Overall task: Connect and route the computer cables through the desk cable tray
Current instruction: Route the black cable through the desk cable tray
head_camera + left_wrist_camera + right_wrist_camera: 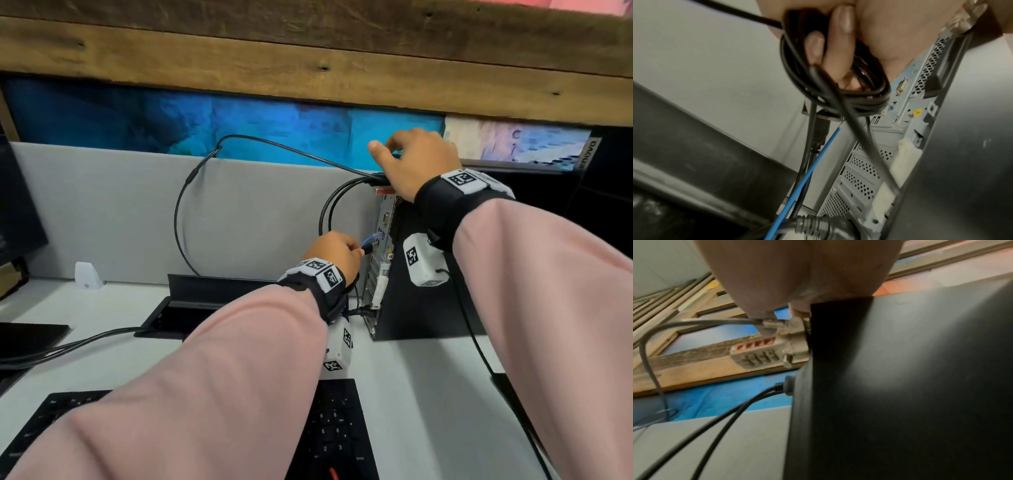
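At the rear panel of the upright PC tower (421, 308), the left hand (337, 251) curls its fingers round a coil of black cable (830, 91) and pinches a plug at the ports, while the right hand (416, 161) rests loosely spread on the tower's top, with the open cable tray (178, 317) left of it.

A black keyboard (329, 442) lies on the white bench (421, 377) at the near edge. A grey fabric partition (113, 212) stands along the back of the bench, and a small white plastic clip (87, 275) sits at its foot. Above the partition runs a blue painted panel (171, 120) under rough wooden planks (308, 58). A Lenovo monitor (534, 150) stands at the right, and a dark screen edge (17, 212) shows at far left.
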Motion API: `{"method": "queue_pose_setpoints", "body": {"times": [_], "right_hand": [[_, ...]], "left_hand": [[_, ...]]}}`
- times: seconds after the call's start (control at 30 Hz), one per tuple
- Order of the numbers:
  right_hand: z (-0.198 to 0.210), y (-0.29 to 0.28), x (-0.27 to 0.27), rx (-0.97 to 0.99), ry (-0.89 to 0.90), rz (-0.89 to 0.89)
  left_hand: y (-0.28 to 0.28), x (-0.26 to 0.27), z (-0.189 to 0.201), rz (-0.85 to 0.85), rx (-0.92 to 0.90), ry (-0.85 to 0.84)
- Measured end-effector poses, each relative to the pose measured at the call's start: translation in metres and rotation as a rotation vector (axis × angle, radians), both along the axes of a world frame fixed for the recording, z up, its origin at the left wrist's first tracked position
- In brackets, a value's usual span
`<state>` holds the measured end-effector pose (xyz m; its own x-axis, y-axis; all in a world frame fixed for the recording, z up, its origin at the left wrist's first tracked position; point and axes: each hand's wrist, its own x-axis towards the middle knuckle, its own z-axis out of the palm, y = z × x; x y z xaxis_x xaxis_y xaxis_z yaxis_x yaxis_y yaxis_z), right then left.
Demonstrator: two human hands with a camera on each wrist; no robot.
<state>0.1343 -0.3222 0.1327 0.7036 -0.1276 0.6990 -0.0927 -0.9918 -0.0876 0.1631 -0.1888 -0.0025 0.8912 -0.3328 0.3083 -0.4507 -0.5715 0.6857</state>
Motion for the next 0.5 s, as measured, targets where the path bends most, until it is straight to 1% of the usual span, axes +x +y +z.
{"method": "queue_pose_setpoints", "body": {"times": [0.07,0.17,0.4,0.5], "right_hand": [[0.0,-0.003,0.005,-0.049,0.032,-0.033],[-0.001,-0.006,0.01,-0.063,0.097,-0.061],[-0.005,-0.01,0.007,-0.115,0.069,-0.053],[-0.005,-0.01,0.008,-0.123,0.067,-0.039]], "left_hand": [[-0.005,0.005,0.0,0.0,0.04,-0.024],[-0.009,0.011,0.0,0.011,0.077,-0.048],[-0.016,0.02,-0.003,0.053,0.131,-0.11],[-0.014,0.027,-0.003,0.009,0.144,-0.092]]}}
